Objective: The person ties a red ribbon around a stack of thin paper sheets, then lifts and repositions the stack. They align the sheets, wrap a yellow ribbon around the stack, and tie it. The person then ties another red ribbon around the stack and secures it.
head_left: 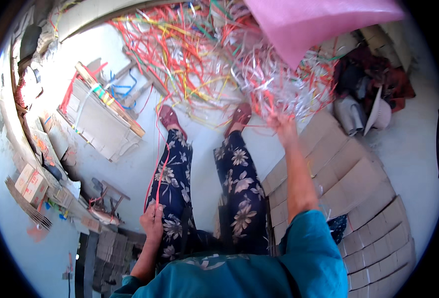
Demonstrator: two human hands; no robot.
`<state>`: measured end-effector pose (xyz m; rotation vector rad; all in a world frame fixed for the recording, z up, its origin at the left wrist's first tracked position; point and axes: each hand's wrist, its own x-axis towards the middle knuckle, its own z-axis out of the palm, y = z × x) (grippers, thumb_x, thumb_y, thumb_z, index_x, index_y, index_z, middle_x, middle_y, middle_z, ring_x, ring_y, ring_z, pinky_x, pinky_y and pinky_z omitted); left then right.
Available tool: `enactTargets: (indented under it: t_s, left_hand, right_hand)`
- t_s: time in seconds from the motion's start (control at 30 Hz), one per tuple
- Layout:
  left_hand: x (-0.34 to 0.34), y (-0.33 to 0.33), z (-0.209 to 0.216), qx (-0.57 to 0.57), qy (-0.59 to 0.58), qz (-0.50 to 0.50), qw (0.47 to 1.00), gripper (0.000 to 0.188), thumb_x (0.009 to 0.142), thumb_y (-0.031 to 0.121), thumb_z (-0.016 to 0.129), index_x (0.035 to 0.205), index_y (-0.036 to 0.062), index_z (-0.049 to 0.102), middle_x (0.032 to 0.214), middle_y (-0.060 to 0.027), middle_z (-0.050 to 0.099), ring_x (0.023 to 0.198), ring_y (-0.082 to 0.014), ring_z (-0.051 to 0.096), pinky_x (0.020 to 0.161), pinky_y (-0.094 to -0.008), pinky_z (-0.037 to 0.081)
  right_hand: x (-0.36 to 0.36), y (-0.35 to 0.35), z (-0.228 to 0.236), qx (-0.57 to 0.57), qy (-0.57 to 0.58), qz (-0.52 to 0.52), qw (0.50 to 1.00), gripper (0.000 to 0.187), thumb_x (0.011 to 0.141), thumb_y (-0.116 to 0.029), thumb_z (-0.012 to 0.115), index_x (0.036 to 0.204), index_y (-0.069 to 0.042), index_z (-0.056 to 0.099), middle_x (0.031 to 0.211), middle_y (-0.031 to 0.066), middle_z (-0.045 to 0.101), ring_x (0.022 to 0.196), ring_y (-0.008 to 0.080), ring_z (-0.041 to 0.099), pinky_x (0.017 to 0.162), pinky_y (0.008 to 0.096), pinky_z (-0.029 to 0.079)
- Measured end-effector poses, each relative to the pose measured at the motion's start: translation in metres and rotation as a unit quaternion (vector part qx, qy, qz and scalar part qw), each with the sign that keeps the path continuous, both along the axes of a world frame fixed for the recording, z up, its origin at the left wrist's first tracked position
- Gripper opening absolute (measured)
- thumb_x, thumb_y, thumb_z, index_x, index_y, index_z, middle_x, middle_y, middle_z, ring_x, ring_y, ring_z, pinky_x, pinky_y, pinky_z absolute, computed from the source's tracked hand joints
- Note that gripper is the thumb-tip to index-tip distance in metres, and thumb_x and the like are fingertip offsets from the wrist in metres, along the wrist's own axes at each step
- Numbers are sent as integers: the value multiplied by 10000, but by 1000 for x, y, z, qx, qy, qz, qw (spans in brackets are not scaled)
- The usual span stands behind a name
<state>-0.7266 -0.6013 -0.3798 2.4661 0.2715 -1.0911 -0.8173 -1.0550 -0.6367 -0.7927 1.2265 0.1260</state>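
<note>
My left hand (pixel 152 222) is closed by my left thigh, gripping a thin red plastic strap (pixel 156 171). From that fist the strap runs up along my leg in two strands, past my left foot. My right hand (pixel 283 125), a little blurred, is stretched forward at the near edge of a big tangled heap of plastic straps (pixel 194 59) in red, white, yellow and green. Its fingers are closed around red strap, and a strand trails leftward from them toward my right shoe (pixel 240 114).
Flattened cardboard stacks (pixel 338 174) lie at my right. A bundle of cardboard with a wooden bar (pixel 105 102) rests at the left. A pink sheet (pixel 318 25) hangs over the heap. Clothes and a pale hat (pixel 378 116) lie at far right; a carton (pixel 31 184) stands at left.
</note>
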Motion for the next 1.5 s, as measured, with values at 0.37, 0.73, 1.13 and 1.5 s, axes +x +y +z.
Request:
enactTargets:
  t_s: [0.37,0.73,1.13,1.5]
  left_hand:
    - [0,14,18,-160,13,314,936,134,838,88,584,745,2,628,532,31,477,425,-46,398,400,-222,282]
    - [69,2,103,-284,-68,266,919,150,851,119,585,754,12,626,499,36,445,405,-40,362,394,-213,253]
    - [90,43,181,-400,-109,317,853,162,881,178,583,867,22,620,496,33,432,380,-33,342,355,-187,252]
    - [125,54,219,-619,-60,385,682,214,879,191,597,963,-6,608,481,56,362,381,-45,322,359,-194,261]
  right_hand:
    - [66,-61,401,-124,-195,-24,973,235,920,-111,495,1023,77,591,841,141,639,535,145,561,436,230,433]
    - [85,-57,562,-345,-61,118,929,190,857,-14,577,1039,39,594,704,68,615,496,74,539,390,169,377]
    - [96,0,660,-459,-267,128,838,224,857,-34,565,1064,24,626,937,93,663,782,121,616,656,243,487]
    - [96,32,692,-241,-461,152,840,517,940,-321,489,1282,65,446,1229,232,538,1172,303,512,963,430,413]
